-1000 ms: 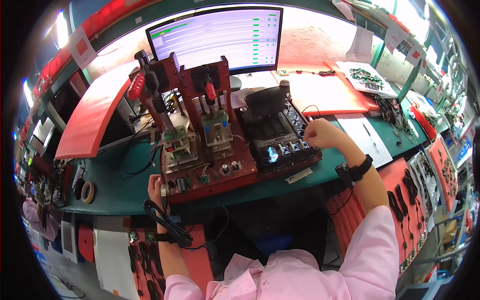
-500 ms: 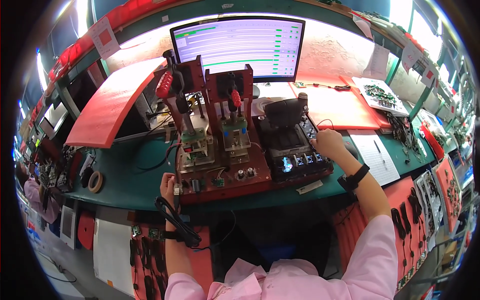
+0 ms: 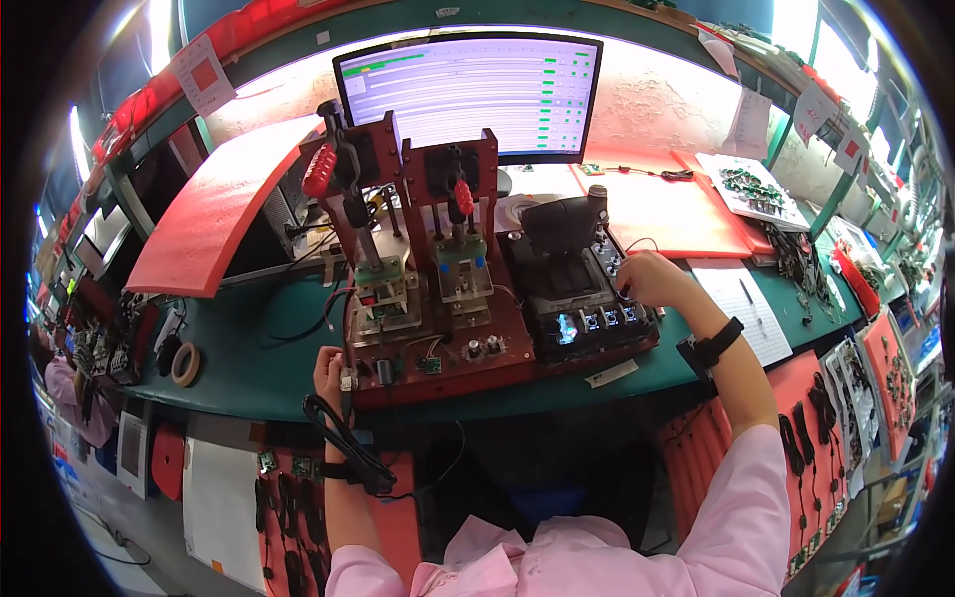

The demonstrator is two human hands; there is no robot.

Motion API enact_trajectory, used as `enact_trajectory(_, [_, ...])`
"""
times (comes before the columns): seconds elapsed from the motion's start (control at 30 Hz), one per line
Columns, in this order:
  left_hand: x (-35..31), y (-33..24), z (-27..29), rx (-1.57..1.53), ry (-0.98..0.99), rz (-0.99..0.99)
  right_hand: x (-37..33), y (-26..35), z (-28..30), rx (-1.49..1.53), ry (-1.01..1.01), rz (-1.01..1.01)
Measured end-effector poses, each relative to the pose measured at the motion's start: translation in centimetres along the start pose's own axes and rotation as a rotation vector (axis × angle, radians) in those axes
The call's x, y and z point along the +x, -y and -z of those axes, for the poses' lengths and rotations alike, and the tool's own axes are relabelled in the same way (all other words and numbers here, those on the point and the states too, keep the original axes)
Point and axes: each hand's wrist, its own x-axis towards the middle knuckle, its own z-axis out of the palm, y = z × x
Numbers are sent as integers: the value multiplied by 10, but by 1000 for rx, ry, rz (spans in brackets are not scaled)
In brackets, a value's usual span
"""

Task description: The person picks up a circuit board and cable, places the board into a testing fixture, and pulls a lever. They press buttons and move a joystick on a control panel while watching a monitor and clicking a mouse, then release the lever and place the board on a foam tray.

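Observation:
My left hand is closed on a cable plug at the left front corner of a dark red test fixture. A coiled black cable hangs below that hand, over the wrist. On the fixture stand two toggle clamps with red grips, above small clear plates. My right hand has its fingers pinched together at the right side of a black test box with small lit displays. What those fingertips hold, if anything, is hidden. The box's black hinged lid stands raised.
A monitor with rows and green marks stands behind the fixture. To the right lie a paper sheet with a pen and a white tray of circuit boards. Tape lies left. Bundled cables rest on pink foam below the bench.
My right hand has shifted slightly downward at the side of the black box. A long green bar in the monitor's rows is gone. My left hand stays at the fixture corner.

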Motion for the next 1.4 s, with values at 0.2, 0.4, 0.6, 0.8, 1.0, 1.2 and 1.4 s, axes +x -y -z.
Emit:
enact_trajectory(0.2, [3, 10, 7, 8, 5, -38, 4, -25, -15, -116, -166, 4])
enact_trajectory(0.4, [4, 13, 8, 47, 19, -60, 8, -23, -1, -117, 28, -115])
enact_trajectory(0.6, [7, 32, 20, 20, 29, -49, 13, -17, -6, -120, 92, -447])
enact_trajectory(0.8, [9, 46, 25, -54, -4, -48, 13, -12, -24, -157, -79, -611])
enact_trajectory(1.0, [11, 50, 25, -36, 3, -48, 6, -38, -19, -12, -36, -184])
enact_trajectory(1.2, [12, 52, 29, -35, -11, -30, 11, -46, -18, 171, -101, -123])
enact_trajectory(1.4, [8, 34, 14, -59, -20, -28, 27, -50, -31, 309, -241, -157])
